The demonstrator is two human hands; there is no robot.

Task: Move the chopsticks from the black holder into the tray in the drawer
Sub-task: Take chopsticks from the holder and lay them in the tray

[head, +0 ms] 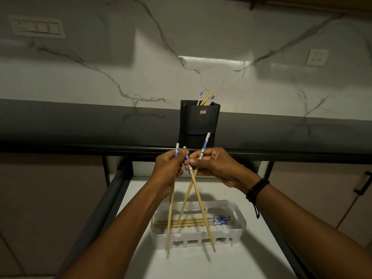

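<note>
At frame centre, left hand (169, 168) and right hand (213, 164) both clench chopsticks (198, 196), crossed tips down over the tray (238, 213), probably aligning them to lay flat.

The chopsticks (200, 202) are patterned blue and white at the tops, pale wood below. The holder (199, 119) is coloured black, the tray (181, 235) white, the wall (261, 27) veined grey.

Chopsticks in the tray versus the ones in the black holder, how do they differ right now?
The tray chopsticks lie flat, side by side in the white tray; the holder chopsticks stand leaning in the black holder. The tray chopsticks show nearly full length; the holder chopsticks show only their top ends. Both sets have pale wooden shafts and blue-and-white patterned ends.
</note>
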